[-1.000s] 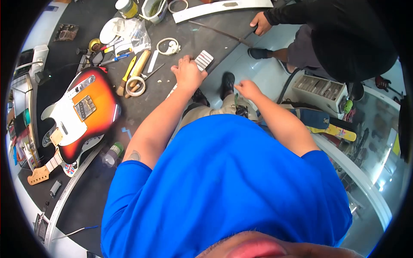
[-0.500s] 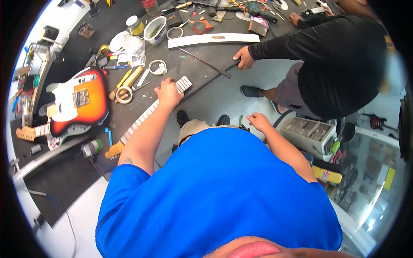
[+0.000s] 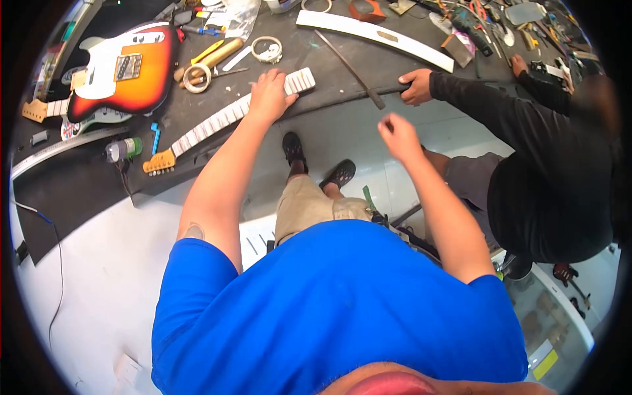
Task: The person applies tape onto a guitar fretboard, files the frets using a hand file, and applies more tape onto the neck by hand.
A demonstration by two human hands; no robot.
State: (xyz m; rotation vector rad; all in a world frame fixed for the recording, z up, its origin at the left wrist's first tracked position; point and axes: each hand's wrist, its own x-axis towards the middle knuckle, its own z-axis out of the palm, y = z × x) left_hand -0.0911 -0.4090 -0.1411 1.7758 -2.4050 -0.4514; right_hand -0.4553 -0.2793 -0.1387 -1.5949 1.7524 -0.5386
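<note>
A guitar neck (image 3: 217, 120) with a light, striped fretboard lies along the near edge of the dark bench, its wooden headstock (image 3: 159, 162) at the left. My left hand (image 3: 268, 97) is closed across the neck near its right end, fingers over the far side and thumb on the near side. Off the bench edge, my right hand (image 3: 399, 137) hangs in the air with curled fingers pressed together; anything between them is too small or blurred to make out. A long thin metal tool (image 3: 349, 66) lies on the bench, its wide end by the edge.
A sunburst guitar (image 3: 125, 69) lies at the left. Tape rolls (image 3: 197, 78), a brush and sticks lie behind the neck. A long white curved piece (image 3: 375, 38) is farther back. To the right, a person in black reaches a hand (image 3: 416, 86) to the bench edge.
The view has turned, bringing the bench lower and the floor at left into sight. My right hand has risen toward the bench edge. My left hand stays on the neck.
</note>
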